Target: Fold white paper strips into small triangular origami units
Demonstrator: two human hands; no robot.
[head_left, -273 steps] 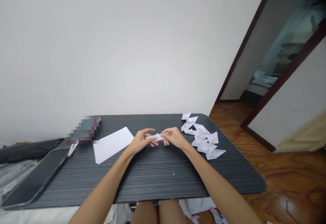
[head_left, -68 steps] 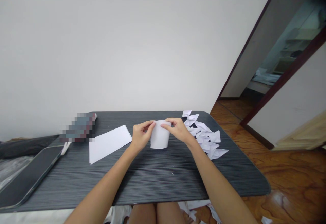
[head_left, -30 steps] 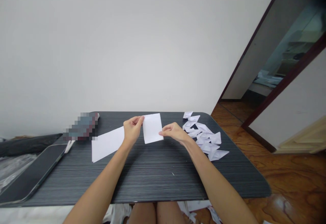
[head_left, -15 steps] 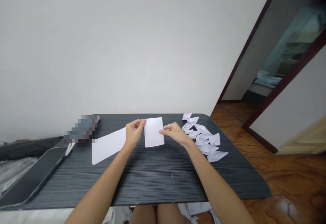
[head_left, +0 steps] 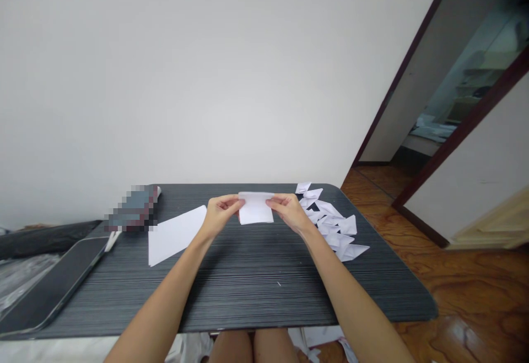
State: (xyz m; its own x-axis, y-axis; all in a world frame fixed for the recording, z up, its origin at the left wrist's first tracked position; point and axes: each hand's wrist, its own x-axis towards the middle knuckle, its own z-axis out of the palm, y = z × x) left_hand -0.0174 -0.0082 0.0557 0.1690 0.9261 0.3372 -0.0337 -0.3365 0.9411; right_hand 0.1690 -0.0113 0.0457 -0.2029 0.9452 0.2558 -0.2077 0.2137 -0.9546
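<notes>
A small white paper sheet is held above the dark table, bent over at its top. My left hand pinches its left top edge. My right hand pinches its right top edge. Both hands have fingers closed on the paper. A stack of white paper sheets lies flat on the table to the left of my left hand. A pile of several folded white paper pieces lies to the right of my right hand.
A blurred-out object sits at the table's back left. A dark flat device lies off the table's left edge. A white wall stands behind the table. Wooden floor and a doorway are at the right.
The sheet, flat and upright half a second ago, is now bent over at its top. My right hand moved up to the sheet's top right edge.
</notes>
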